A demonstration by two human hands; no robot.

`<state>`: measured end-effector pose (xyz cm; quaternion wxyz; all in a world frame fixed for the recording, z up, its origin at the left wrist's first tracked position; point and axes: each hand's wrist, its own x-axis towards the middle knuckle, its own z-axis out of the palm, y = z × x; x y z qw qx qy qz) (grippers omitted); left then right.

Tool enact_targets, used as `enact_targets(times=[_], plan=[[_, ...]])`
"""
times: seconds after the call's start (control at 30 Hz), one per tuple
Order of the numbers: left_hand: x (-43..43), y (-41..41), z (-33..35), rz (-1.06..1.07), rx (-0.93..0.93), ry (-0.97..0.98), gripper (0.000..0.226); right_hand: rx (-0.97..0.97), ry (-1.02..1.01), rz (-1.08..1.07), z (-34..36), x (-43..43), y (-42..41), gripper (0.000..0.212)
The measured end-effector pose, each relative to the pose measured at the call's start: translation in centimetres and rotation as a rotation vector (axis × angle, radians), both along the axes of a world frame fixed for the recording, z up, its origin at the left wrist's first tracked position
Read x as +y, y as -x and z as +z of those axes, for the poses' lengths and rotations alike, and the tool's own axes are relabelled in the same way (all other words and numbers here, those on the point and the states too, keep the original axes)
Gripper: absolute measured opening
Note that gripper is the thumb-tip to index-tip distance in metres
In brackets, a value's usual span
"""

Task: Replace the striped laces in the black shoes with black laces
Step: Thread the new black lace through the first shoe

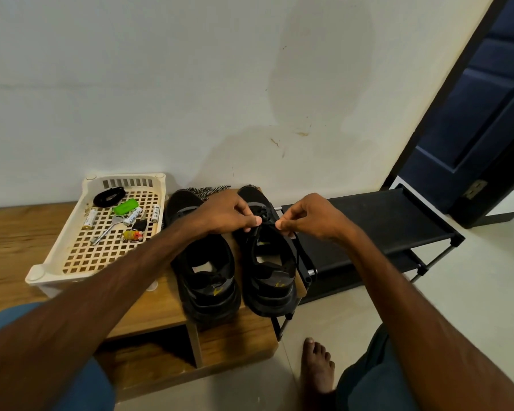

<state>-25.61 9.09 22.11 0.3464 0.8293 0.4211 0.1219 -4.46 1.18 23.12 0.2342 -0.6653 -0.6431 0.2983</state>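
Lace pinch, left hand, right hand

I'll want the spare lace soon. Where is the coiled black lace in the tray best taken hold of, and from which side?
Probably pinch the coiled black lace across its near-left strands, coming straight down from above. It lies flat on the lattice floor of the tray, with the slotted wall close behind it and the green item at its right.
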Motion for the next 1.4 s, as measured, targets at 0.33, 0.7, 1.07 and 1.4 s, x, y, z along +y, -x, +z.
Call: enact_targets(times=[0.33,0.7,1.07,1.4], plan=[[0.6,0.4,-0.7,0.084,0.000,0.074,0.025,0.044,0.114,-0.075,-0.9,0.5,-0.6,0.017],[0.0,0.4,1.6,-0.214,0.043,-0.456,0.025,0.211,-0.143,-0.099,1.9,-0.4,0.6,0.044],[-1.1,-0.8,1.6,-0.316,0.167,-0.736,0.033,0.172,-0.474,-0.093,2.4,0.7,2.8,0.022],[-0.3,-0.2,1.2,-0.155,0.019,-0.609,0.028,-0.198,-0.344,-0.115,2.0,-0.1,1.6,0.026]])
